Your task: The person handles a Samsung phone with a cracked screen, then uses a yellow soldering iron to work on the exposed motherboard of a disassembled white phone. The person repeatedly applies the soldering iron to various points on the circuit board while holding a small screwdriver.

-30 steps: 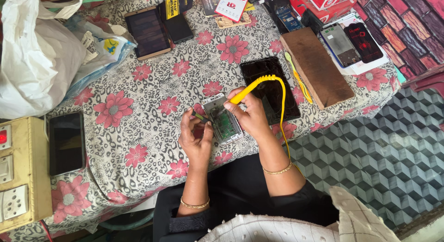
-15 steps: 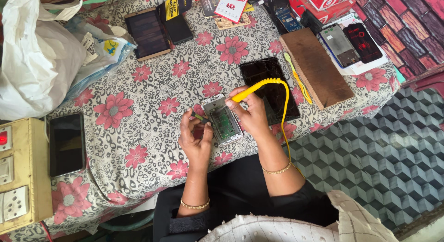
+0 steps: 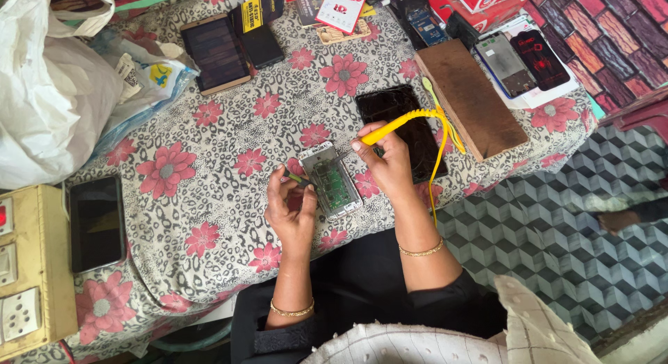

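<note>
The right hand has its fingers closed around a yellow iron, tip down at the top of an opened phone lying on the flowered counter. The left hand pinches a thin green tool against the phone's left edge. A dark screen lies just beyond, beside a wood block.

Single head-worn view, looking steeply down from above the counter, fairly close; both forearms enter from the lower edge.
</note>
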